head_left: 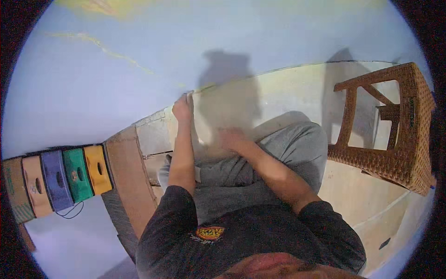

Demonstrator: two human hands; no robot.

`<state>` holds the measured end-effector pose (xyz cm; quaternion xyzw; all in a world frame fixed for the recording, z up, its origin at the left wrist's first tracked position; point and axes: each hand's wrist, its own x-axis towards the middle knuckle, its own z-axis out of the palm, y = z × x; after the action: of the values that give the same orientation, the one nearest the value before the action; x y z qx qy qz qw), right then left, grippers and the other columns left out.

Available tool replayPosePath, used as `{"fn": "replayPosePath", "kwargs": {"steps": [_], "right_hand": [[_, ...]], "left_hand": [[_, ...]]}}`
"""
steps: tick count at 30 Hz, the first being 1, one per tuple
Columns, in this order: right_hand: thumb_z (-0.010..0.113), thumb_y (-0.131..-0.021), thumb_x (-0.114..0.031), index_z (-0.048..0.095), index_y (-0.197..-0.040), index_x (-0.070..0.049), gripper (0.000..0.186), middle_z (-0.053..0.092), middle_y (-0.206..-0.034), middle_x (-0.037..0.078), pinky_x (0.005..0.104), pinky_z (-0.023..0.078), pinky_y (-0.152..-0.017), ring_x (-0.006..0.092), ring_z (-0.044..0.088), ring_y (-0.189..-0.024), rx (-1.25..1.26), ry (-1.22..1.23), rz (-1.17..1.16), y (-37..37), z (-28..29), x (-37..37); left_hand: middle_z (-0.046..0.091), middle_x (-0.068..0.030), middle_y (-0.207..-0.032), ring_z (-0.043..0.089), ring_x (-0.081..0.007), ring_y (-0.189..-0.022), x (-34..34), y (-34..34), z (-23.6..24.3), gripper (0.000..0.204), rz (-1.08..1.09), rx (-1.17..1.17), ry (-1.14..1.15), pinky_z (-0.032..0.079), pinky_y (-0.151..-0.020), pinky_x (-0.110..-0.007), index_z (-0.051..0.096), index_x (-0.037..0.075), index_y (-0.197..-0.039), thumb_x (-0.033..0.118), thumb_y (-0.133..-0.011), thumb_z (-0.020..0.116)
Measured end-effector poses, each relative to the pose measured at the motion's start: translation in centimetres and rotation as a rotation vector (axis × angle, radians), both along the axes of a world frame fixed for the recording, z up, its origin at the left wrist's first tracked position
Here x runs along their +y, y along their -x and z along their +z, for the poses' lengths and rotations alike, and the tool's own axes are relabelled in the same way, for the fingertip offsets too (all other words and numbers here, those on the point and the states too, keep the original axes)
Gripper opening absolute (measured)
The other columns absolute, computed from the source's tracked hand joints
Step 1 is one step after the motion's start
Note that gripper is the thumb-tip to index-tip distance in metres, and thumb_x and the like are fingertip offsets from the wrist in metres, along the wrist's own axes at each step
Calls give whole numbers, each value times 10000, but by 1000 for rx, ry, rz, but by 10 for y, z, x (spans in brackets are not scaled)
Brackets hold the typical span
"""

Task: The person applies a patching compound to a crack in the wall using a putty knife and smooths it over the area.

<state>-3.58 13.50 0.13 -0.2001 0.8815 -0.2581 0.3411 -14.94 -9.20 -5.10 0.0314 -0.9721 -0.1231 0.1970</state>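
My left hand (182,109) is raised by the line where the pale wall meets the floor, its fingers closed. A small whitish bit shows at its fingertips, too small to name. Lower and to the right, my right hand (231,138) is in front of my bent leg, in the dark shadow of my head. It is smeared by motion, so its fingers and anything in them cannot be made out. My legs, in grey trousers (288,144), are folded under me on the floor.
At the right is a brown woven wicker stool (416,135). To the left stands a row of coloured panels with oval holes, among them a yellow one (98,172) and a green one (76,179). Near them lies a flat brown board (127,174). The wall (153,42) fills the far side.
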Motion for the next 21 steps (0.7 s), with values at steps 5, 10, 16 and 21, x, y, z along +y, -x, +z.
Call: {"fn": "replayPosePath", "kwargs": {"steps": [5, 10, 16, 21], "right_hand": [[516, -922, -351, 548, -1238, -52, 436, 607, -1229, 212, 543, 459, -934, 405, 604, -1092, 174, 25, 17, -4, -18, 4], [506, -933, -327, 550, -1262, -93, 406, 594, -1257, 197, 540, 442, -964, 399, 593, -1108, 110, 69, -24, -10, -8, -10], [509, -939, -278, 531, -1317, -97, 420, 566, -1307, 202, 541, 455, -945, 380, 581, -1155, 258, 206, 126, -15, -42, 12], [518, -913, -219, 545, -1300, -99, 406, 572, -1295, 204, 536, 451, -951, 386, 572, -1172, -92, -27, -49, 2, 4, 3]], "left_hand": [[684, -161, -800, 656, -363, -765, 19, 2, 22, 406, 99, -205, 5, 514, -674, -470, 718, 150, -914, 491, -950, 499], [686, -139, -806, 663, -338, -752, 8, 7, 4, 423, 10, -217, 182, 523, -671, -452, 706, 127, -885, 477, -961, 482], [680, -152, -761, 648, -369, -695, 4, 7, -4, 384, 44, -58, 186, 516, -638, -462, 695, 126, -883, 430, -968, 477], [688, -155, -788, 651, -381, -716, 6, 1, 3, 396, 21, -61, 21, 517, -653, -470, 713, 150, -926, 478, -952, 491]]}}
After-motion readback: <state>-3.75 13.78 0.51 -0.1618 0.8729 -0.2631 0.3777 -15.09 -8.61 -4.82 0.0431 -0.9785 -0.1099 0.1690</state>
